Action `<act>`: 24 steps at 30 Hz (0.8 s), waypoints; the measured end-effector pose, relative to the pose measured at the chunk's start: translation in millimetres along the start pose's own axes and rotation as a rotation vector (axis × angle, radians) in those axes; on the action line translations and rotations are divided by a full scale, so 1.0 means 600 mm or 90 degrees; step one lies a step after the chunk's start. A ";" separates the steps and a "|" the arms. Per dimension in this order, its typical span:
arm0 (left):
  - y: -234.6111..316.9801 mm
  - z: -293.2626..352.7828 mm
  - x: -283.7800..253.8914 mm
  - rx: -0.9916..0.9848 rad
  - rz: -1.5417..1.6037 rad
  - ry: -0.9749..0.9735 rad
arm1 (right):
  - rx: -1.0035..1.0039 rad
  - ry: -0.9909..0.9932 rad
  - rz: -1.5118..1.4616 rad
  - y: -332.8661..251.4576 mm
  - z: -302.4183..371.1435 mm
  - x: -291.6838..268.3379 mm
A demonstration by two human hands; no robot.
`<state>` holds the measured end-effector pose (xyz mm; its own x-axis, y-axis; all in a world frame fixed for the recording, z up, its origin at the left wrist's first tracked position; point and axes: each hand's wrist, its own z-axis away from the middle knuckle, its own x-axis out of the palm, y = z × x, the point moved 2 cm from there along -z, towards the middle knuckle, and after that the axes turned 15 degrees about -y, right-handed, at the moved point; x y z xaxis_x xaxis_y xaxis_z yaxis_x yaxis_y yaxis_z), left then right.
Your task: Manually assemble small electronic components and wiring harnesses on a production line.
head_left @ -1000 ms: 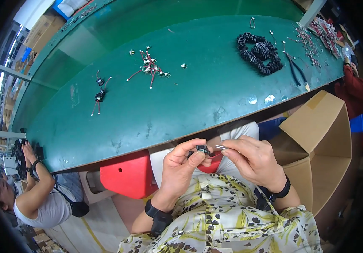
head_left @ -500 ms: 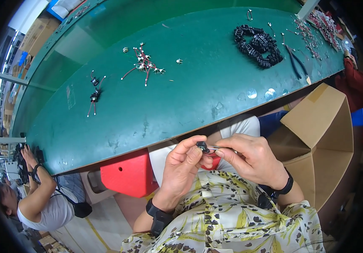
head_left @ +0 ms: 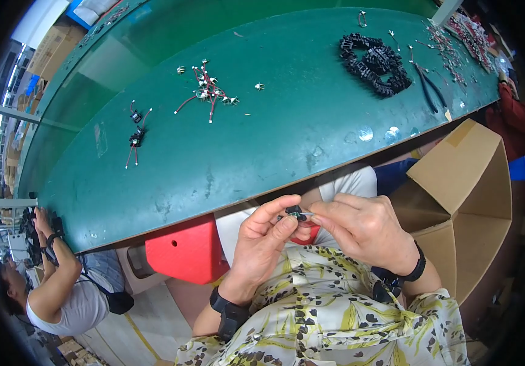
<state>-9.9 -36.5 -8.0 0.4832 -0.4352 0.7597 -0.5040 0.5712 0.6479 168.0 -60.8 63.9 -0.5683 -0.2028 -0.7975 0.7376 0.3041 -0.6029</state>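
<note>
Right hand (head_left: 369, 229) moved nearer black part (head_left: 293, 210); green table (head_left: 232, 155) ahead, carton (head_left: 481, 241) right.

The wearer's two hands (head_left: 266, 236), at four and six o'clock; two loose white plugs (head_left: 260, 86), at eleven and twelve; one pair of pliers (head_left: 426, 91), at two; one cardboard box (head_left: 457, 168), at three.

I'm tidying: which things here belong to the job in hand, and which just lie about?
In use:
small black plastic part, left hand
thin silvery metal tool, right hand

Apparently lying about:
dark-handled metal pliers
coiled black segmented strip
open brown cardboard box
</note>
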 end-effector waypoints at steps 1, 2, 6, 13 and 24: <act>0.002 -0.001 0.000 -0.003 -0.028 -0.006 | -0.001 0.001 0.001 0.000 0.001 0.001; 0.003 -0.001 0.001 -0.002 -0.029 -0.007 | -0.007 0.010 -0.004 0.000 0.002 0.002; 0.003 0.000 0.001 0.000 -0.066 0.006 | -0.014 0.041 -0.028 0.003 0.003 0.012; -0.003 -0.004 0.008 0.027 -0.074 0.045 | -0.026 0.095 -0.110 0.012 -0.001 0.033; 0.000 0.004 0.001 0.012 -0.054 0.068 | -0.010 0.047 -0.251 0.030 -0.003 0.018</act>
<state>-11.5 -38.5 -7.6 0.5977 -0.4051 0.6919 -0.4703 0.5218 0.7117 174.6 -55.9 44.3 -0.8319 -0.2393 -0.5007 0.4524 0.2302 -0.8616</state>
